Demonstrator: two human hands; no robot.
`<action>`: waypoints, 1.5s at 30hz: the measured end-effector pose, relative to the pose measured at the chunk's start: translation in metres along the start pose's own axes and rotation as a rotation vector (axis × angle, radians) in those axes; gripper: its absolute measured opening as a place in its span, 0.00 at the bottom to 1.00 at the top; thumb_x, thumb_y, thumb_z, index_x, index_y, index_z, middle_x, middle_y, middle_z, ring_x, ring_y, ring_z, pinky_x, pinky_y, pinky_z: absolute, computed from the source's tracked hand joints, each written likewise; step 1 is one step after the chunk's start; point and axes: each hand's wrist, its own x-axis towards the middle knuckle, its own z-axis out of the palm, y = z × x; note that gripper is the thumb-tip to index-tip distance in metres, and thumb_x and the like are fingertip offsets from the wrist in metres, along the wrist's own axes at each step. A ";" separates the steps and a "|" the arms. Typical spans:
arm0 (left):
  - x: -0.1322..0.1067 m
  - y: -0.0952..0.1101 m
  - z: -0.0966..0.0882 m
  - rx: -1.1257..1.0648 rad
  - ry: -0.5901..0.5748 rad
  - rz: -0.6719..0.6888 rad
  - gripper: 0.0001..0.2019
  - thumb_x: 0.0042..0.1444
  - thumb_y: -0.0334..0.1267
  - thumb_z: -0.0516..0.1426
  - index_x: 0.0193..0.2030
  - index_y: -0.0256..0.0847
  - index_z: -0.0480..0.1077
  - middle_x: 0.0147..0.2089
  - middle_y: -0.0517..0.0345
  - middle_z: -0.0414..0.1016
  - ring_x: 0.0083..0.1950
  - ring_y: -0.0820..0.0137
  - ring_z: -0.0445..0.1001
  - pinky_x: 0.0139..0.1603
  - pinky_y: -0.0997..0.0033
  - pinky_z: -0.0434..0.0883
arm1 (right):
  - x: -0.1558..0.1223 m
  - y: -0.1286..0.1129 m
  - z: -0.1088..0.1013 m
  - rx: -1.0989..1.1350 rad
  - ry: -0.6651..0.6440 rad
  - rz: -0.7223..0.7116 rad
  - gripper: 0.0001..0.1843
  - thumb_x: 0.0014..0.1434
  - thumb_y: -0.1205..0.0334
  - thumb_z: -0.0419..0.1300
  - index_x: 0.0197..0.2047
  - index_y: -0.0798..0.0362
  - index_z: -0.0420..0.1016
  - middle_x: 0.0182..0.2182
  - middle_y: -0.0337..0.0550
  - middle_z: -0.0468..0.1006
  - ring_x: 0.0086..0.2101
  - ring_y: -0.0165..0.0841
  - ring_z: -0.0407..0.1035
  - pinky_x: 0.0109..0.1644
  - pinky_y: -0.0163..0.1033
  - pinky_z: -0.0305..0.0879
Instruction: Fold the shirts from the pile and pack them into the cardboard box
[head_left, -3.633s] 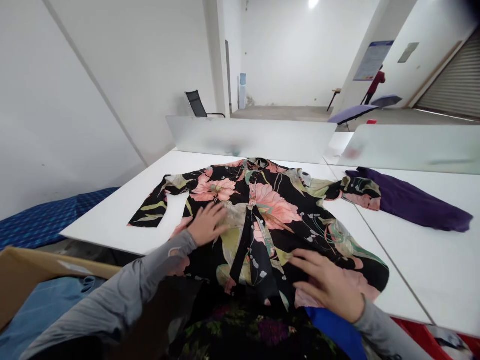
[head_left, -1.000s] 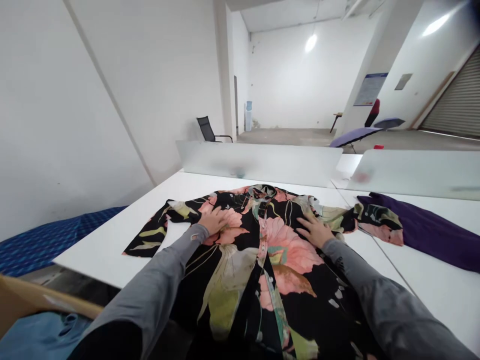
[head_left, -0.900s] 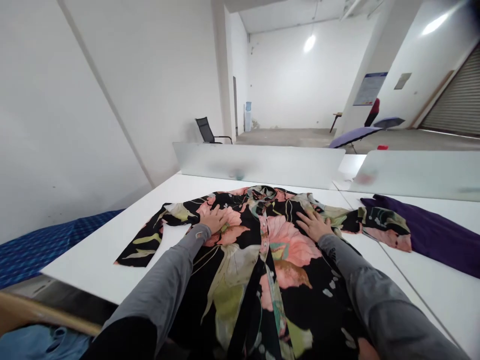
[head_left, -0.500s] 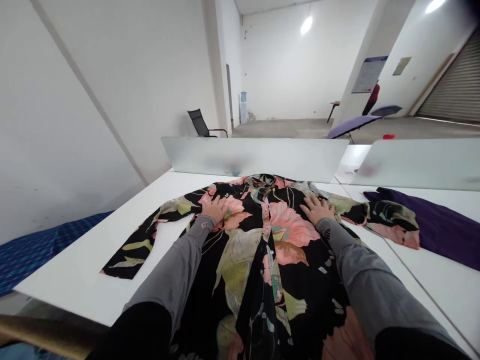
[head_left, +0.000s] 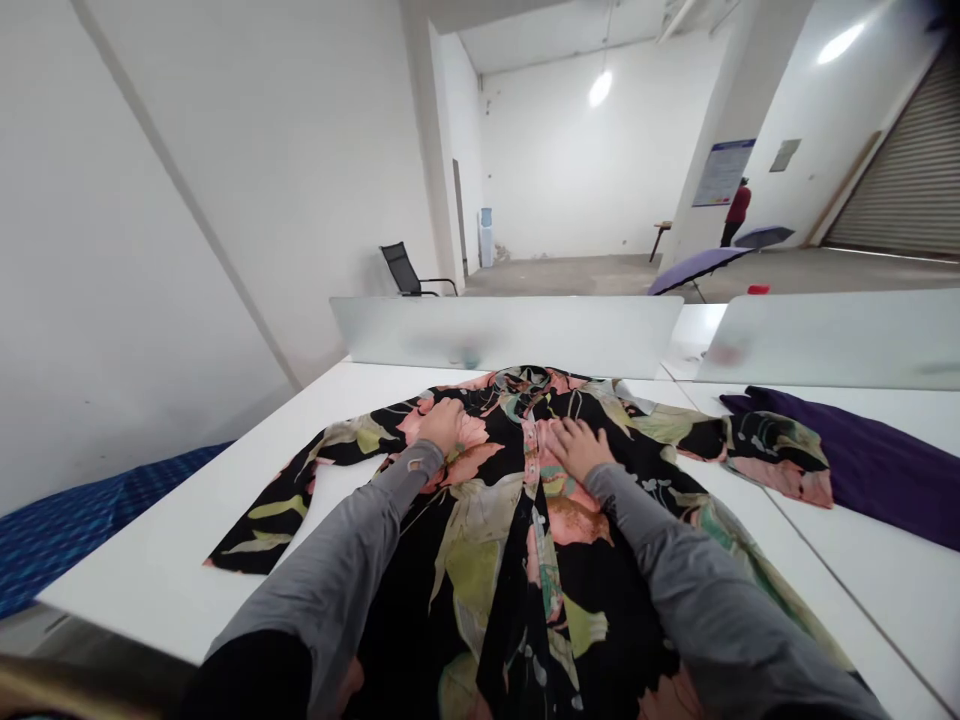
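A floral shirt (head_left: 472, 540), black with pink, green and beige print, lies spread front-up with its collar at the far end. Its sleeves reach out to both sides. My left hand (head_left: 441, 424) rests on the chest left of the button band, fingers extended and close together. On the other side, just right of the buttons, my right hand (head_left: 581, 448) lies flat with its fingers apart. Neither hand visibly grips the cloth. Grey sleeves cover both my forearms, which hide parts of the shirt's sides.
The shirt is on a white table (head_left: 142, 560). Purple fabric (head_left: 892, 470) lies at the right, under the shirt's cuff. Frosted dividers (head_left: 510, 330) stand along the back edge. Blue patterned cloth (head_left: 97, 510) is at the left. Farther off are a chair (head_left: 401, 268), umbrellas and a person (head_left: 737, 212).
My right hand has moved left from the shirt's shoulder side to near the button band. My left hand has shifted slightly right, its fingers closer together. The camera view has tilted up a little.
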 end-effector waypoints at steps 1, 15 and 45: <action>0.014 0.008 0.001 -0.016 0.020 0.005 0.15 0.67 0.34 0.43 0.49 0.38 0.69 0.51 0.45 0.71 0.55 0.63 0.68 0.57 0.64 0.62 | -0.002 -0.006 0.004 0.003 -0.006 -0.044 0.29 0.68 0.48 0.40 0.69 0.46 0.56 0.68 0.51 0.55 0.64 0.49 0.47 0.62 0.66 0.47; 0.157 0.067 0.084 -0.361 -0.068 -0.158 0.07 0.56 0.38 0.58 0.41 0.41 0.72 0.45 0.46 0.77 0.54 0.54 0.73 0.55 0.58 0.66 | -0.013 -0.007 -0.003 -0.037 0.118 0.223 0.25 0.67 0.55 0.44 0.53 0.63 0.72 0.50 0.65 0.71 0.47 0.51 0.63 0.45 0.54 0.60; 0.132 0.083 0.093 -0.084 -0.040 0.145 0.23 0.67 0.50 0.43 0.64 0.47 0.61 0.67 0.49 0.61 0.68 0.60 0.56 0.67 0.54 0.54 | -0.002 0.001 0.022 0.077 0.111 0.161 0.31 0.67 0.48 0.37 0.67 0.51 0.59 0.67 0.50 0.57 0.63 0.54 0.47 0.62 0.68 0.41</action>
